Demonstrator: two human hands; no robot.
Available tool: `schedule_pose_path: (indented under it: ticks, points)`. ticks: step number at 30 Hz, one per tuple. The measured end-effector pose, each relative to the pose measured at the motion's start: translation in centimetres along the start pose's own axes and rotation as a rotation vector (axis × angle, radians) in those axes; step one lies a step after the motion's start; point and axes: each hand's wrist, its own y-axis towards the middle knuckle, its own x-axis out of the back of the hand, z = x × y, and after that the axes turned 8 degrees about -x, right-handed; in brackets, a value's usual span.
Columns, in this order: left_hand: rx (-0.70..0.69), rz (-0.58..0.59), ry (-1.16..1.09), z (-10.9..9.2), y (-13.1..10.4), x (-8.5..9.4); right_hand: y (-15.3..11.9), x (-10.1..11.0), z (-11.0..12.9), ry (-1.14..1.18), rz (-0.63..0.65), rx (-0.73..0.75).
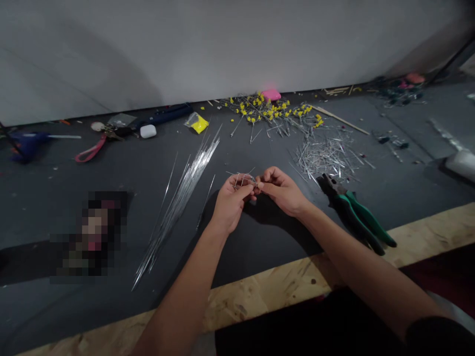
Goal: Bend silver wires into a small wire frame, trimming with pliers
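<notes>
My left hand (233, 198) is closed around several thin wire pieces (242, 179), whose ends stick out above the fingers. The fingertips of my right hand (280, 190) pinch the same wires at their right end, close against the left fingertips. Exactly how the wires are joined is too small to make out. To the left lies a bundle of long straight silver wires (185, 193), with a single wire (206, 200) apart from it. Right of my hands is a heap of short cut wires (326, 153), and below it lie pliers with green and black handles (354, 212).
Wire stems with yellow tips (263, 109) are piled at the back beside a pink lump (271, 94). A yellow packet (198, 123), a white case (148, 131), keys with a pink strap (92, 148) and a blue glue gun (31, 143) lie leftward. A wooden edge (267, 291) runs along the front.
</notes>
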Motion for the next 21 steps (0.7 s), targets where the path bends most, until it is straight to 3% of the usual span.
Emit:
schedule_pose_path:
  ticks: [21]
  points:
    - [-0.031,0.003,0.040,0.28,-0.15,-0.15,0.17,-0.11,-0.24,0.037,-0.077,0.041]
